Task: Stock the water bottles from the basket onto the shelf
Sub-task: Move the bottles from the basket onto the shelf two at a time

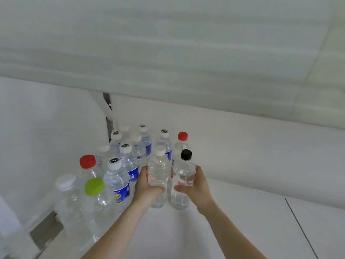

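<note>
Flat white shelf board [233,212]: a cluster of clear ribbed plastic water bottles [128,159] stands upright at left and rear, labels blurred. Just right of it, side by side and upright:
- clear white-capped bottle [157,174], left hand [147,189] wrapped round it
- clear black-capped bottle [184,174], right hand [197,187] wrapped round it

Base contact with the board unclear.

One wide-angle view only, from a camera worn on the person's head. It faces forward and tilts down onto a white shelf [242,230]. Both forearms [115,230] enter from the bottom edge; the left hand [146,189] and right hand [198,189] sit close, just below centre. Bottles [119,181] stand near the lens, left of centre. A white panel [168,53] fills the upper half. Straight edges bow toward the corners.
</note>
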The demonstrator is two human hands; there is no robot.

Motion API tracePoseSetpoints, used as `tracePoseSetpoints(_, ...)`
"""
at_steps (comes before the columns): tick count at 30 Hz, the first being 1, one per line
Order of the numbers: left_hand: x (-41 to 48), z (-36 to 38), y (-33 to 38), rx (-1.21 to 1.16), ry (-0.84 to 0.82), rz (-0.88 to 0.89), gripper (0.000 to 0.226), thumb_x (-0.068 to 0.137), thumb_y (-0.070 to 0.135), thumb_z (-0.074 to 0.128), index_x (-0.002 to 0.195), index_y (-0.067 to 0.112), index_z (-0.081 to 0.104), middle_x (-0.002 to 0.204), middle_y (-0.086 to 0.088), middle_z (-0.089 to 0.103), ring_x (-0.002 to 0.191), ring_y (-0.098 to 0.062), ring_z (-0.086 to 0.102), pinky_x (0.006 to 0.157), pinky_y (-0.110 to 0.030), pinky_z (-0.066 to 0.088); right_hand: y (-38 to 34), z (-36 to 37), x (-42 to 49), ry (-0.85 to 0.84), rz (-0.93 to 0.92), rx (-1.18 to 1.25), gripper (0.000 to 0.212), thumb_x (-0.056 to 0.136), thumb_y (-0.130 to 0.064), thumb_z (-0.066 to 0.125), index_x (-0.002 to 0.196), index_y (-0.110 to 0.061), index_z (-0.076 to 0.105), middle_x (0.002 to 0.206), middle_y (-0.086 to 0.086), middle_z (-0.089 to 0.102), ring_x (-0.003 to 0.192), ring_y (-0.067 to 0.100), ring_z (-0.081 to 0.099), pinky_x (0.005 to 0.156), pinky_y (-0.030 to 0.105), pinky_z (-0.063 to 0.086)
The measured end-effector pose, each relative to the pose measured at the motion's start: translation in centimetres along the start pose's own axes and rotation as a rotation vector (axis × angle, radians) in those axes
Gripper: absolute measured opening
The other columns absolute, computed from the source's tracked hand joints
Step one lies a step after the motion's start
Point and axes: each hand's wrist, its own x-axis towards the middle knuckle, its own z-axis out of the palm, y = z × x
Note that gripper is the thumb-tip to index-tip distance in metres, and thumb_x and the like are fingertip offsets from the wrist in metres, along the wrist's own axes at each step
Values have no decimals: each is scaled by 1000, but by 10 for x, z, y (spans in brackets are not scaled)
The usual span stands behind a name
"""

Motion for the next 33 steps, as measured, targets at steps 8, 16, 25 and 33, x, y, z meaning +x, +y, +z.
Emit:
tracePoseSetpoints(8, 8, -1, 9, 126, -35, 49, 70, 61, -6, 78, 120, 22, 54, 104, 4, 62, 103, -22, 58, 89, -35, 49, 5, 5, 13, 10, 31, -32, 67, 61, -5, 87, 115, -30, 54, 104, -2, 68, 97, 16, 64, 78, 30, 51)
tracePoseSetpoints(16, 19, 5, -3, 21, -8, 109, 76, 65, -7, 76, 129, 26, 52, 118, 3, 64, 112, -23, 59, 94, -41, 50, 2, 8, 21, 29, 27, -57, 76, 60, -7, 89, 121, -34, 51, 110, -6, 63, 101, 13, 61, 80, 32, 52)
tracePoseSetpoints(25, 20, 5, -19, 7, -11, 181, 84, 74, -1, 76, 143, 32, 40, 134, 9, 56, 122, -15, 52, 96, -33, 45, 4, 11, 21, 84, 54, -70, 80, 58, -17, 93, 122, -32, 46, 107, -10, 62, 98, 8, 60, 84, 31, 52)
tracePoseSetpoints(33, 3, -1, -41, 125, -1, 211, 86, 82, 8, 73, 150, 31, 27, 152, 4, 40, 138, -17, 40, 112, -41, 37, 5, 0, 9, 42, 82, -45, 75, 60, -25, 92, 122, -28, 49, 120, -8, 63, 109, 12, 61, 94, 35, 52)
